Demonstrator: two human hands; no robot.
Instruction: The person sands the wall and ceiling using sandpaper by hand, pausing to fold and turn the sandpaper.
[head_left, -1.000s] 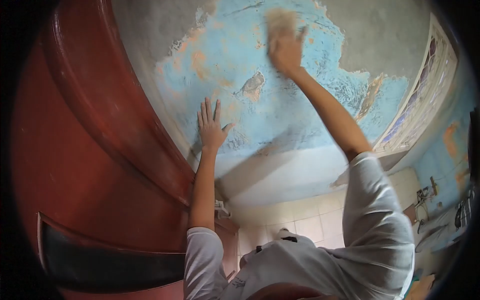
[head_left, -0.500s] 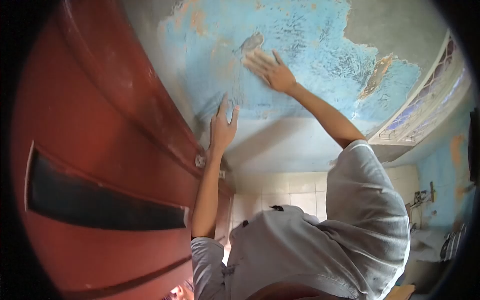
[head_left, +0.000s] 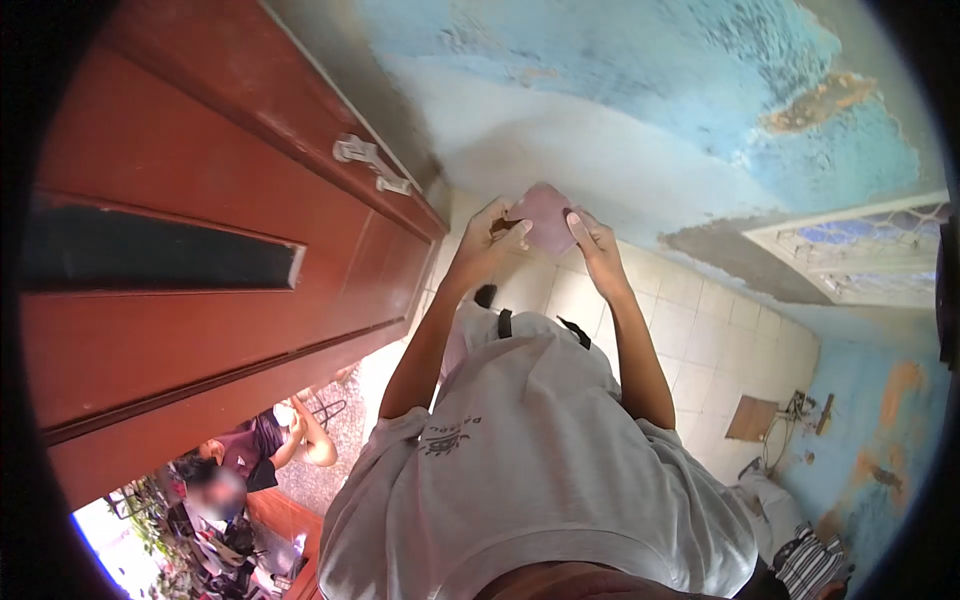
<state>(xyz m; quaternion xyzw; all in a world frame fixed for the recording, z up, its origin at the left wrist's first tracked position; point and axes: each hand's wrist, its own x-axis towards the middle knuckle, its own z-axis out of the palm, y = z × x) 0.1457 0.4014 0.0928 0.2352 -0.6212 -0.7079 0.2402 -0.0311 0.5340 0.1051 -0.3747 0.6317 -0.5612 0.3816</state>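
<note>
In front of my body a pinkish, thin sheet (head_left: 546, 215) hangs between both hands. My left hand (head_left: 490, 238) pinches its left side, with the thumb on top. At the right side, my right hand (head_left: 592, 240) grips the sheet between thumb and fingers. The fingers behind the sheet are partly hidden. Beyond the hands is the wall (head_left: 600, 130), white low down and peeling blue paint above. Neither hand touches the wall.
A red door (head_left: 200, 200) with a white handle (head_left: 370, 163) stands at the left. Beyond it a person (head_left: 285, 435) sits outside. Tiled floor (head_left: 690, 330) lies below. At the right are a grilled window (head_left: 870, 250), a brown board (head_left: 752, 418) and striped cloth (head_left: 810, 560).
Both hands have come down off the blue wall and closed on the pinkish sheet. My view has tilted downward, bringing the floor and the person outside into sight.
</note>
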